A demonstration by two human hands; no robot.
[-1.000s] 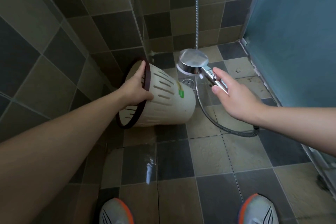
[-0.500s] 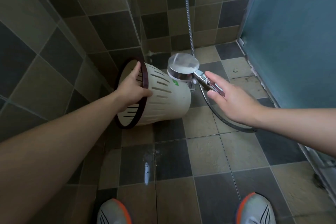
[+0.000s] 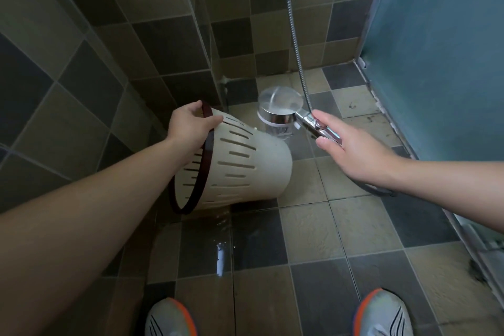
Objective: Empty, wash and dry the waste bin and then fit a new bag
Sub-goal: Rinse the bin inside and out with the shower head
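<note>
2 grey, orange-edged shoes (image 3: pixel 381 314) stood on wet floor tiles (image 3: pixel 308 229). The left hand (image 3: pixel 188 124) pinched the dark rim of the tilted, slotted cream plastic bin (image 3: pixel 245 166); the right hand (image 3: pixel 354 150) curled around the chrome shower head (image 3: pixel 281 109) beyond.

Left hand (image 3: pixel 188 124) grips tilted bin (image 3: pixel 240 163) rim; right hand (image 3: pixel 351 150) holds shower head (image 3: pixel 281 109).

Dim light, floor glare, shower head blurred, edges bowed

Bin (image 3: pixel 240 166) rotated, sticker gone; shower head (image 3: pixel 279 109) pulled back.
</note>
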